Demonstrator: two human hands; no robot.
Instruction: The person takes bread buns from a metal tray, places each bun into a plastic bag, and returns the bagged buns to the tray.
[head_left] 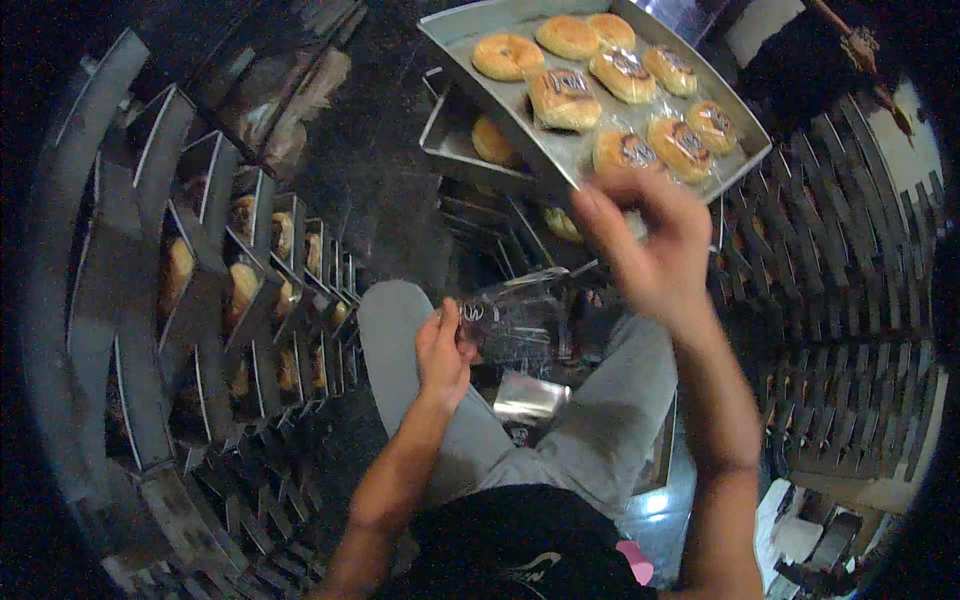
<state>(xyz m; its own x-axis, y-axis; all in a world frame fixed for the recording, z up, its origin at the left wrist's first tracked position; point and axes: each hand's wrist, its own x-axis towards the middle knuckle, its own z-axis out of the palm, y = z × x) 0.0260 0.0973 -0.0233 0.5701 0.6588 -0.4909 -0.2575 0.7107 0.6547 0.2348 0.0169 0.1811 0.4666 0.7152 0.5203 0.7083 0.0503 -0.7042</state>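
Note:
Below the near edge of a metal tray (470, 28), my right hand (665, 245) is raised, somewhat blurred. Its thumb and forefinger curl together in a pinch; whatever they may hold cannot be made out. Several round breads lie on the tray: bare golden ones (508, 57) at the far left, and wrapped breads (625, 76) in clear printed film elsewhere. My left hand (445, 355) is closed on the left end of clear plastic bags (520, 325) with a printed mark, above my lap. A shiny silvery packet (530, 397) sits between my thighs.
Beneath the upper tray, a second tray (450, 140) holds more bread (493, 142). Tall stacks of metal trays stand close on the left (185, 230) and right (830, 260), some at left with bread inside. White and dark items (800, 535) lie at lower right.

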